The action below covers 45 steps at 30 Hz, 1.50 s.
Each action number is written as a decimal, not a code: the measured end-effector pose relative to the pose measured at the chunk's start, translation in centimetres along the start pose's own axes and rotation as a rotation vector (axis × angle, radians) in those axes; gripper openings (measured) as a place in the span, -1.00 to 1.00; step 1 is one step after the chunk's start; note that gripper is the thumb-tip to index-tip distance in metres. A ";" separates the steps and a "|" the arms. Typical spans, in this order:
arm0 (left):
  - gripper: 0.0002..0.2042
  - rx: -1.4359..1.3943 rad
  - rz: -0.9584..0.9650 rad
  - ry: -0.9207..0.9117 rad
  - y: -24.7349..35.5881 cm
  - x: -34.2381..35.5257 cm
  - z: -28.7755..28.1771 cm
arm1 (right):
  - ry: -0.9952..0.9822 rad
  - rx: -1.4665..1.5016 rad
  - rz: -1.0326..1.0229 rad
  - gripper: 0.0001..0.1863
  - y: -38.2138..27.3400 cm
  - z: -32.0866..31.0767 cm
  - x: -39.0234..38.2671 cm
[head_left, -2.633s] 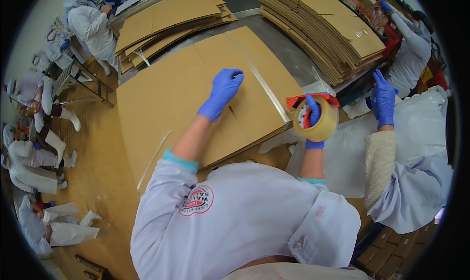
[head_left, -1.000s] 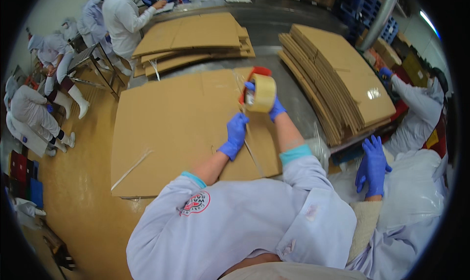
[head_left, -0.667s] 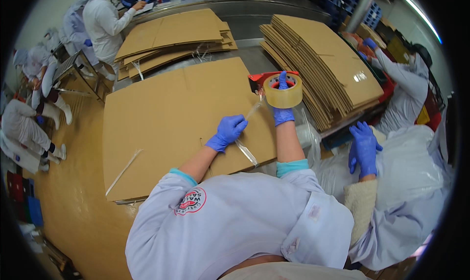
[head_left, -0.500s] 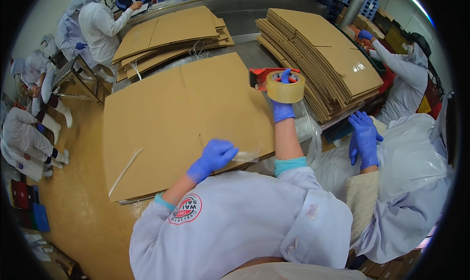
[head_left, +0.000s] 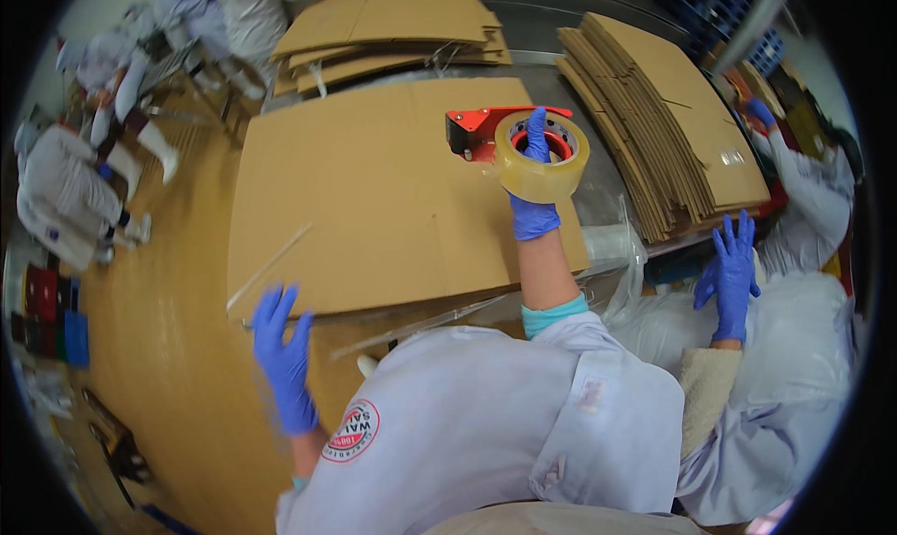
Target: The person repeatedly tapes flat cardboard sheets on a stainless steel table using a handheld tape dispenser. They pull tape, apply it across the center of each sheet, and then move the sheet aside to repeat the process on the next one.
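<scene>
My right hand [head_left: 535, 215], in a blue glove, is closed around a red tape dispenser [head_left: 486, 124] with a wide roll of clear tape [head_left: 542, 178] on it, over the right part of the nearest cardboard stack. My left hand [head_left: 284, 357], also blue-gloved, is open with fingers spread, beside the front left corner of the flat cardboard [head_left: 374, 185]. It holds nothing. A thin white strap [head_left: 271, 269] lies on the cardboard's left side. Along its front edge, a clear plastic strip [head_left: 416, 328] slants down, apart from my left hand.
Two more stacks of flat cardboard stand behind, one at the far left [head_left: 383, 16] and a taller one [head_left: 654, 114] at the right. Close on my right is a co-worker's gloved hand [head_left: 729, 278]. Clear plastic [head_left: 617, 264] hangs at the table's right. Several people stand at the left.
My left hand has moved left and toward me, going from a fist to spread fingers. The dispenser stays in my right hand, now turned slightly. The whole view has shifted.
</scene>
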<state>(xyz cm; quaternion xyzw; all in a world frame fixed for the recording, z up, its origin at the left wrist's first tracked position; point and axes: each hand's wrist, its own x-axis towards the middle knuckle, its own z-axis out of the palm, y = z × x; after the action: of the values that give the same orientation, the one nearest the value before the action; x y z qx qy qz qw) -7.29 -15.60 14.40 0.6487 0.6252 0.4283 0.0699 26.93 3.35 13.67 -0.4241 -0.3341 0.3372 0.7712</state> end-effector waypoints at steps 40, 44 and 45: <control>-0.19 -0.548 -0.015 -0.436 -4.6 9.3 16.1 | -0.163 0.210 -0.020 -0.83 -0.3 -7.6 10.7; 0.10 0.302 0.223 -0.634 2.7 4.0 13.9 | -0.257 0.538 0.144 -0.69 -1.2 -1.0 17.2; 0.14 0.478 0.261 -0.675 3.5 3.9 13.6 | -0.267 0.622 0.179 -0.61 -0.8 0.3 18.7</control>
<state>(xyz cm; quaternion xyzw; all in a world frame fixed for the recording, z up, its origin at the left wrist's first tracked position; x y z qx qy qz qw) 3.54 -6.90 9.94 0.8240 0.5615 0.0407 0.0633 37.18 18.17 18.80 -0.1487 -0.2747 0.5418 0.7803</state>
